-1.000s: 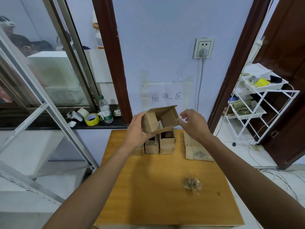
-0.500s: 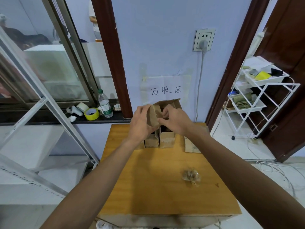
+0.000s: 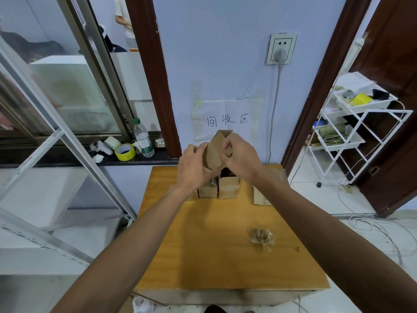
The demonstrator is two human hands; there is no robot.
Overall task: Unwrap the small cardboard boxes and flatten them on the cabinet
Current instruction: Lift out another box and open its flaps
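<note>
I hold a small brown cardboard box (image 3: 214, 152) up in the air above the far edge of the wooden cabinet (image 3: 216, 249). My left hand (image 3: 194, 166) grips its left side and bottom. My right hand (image 3: 239, 159) grips its right side, fingers curled into the box. The box looks squeezed narrow between them. Beneath my hands, two more small open boxes (image 3: 225, 186) stand upright on the cabinet. A flattened piece of cardboard (image 3: 261, 197) lies to their right, partly hidden by my right forearm.
A crumpled wad of clear tape (image 3: 261, 238) lies on the cabinet's right half. A dark sill at left holds a yellow tape roll (image 3: 124, 152) and a water bottle (image 3: 142, 138). A white wire rack (image 3: 352, 136) stands right, cables on the floor.
My right hand came in from beside the box and took hold of it. Both hands then pressed the open box inward, so it went from wide open to narrow.
</note>
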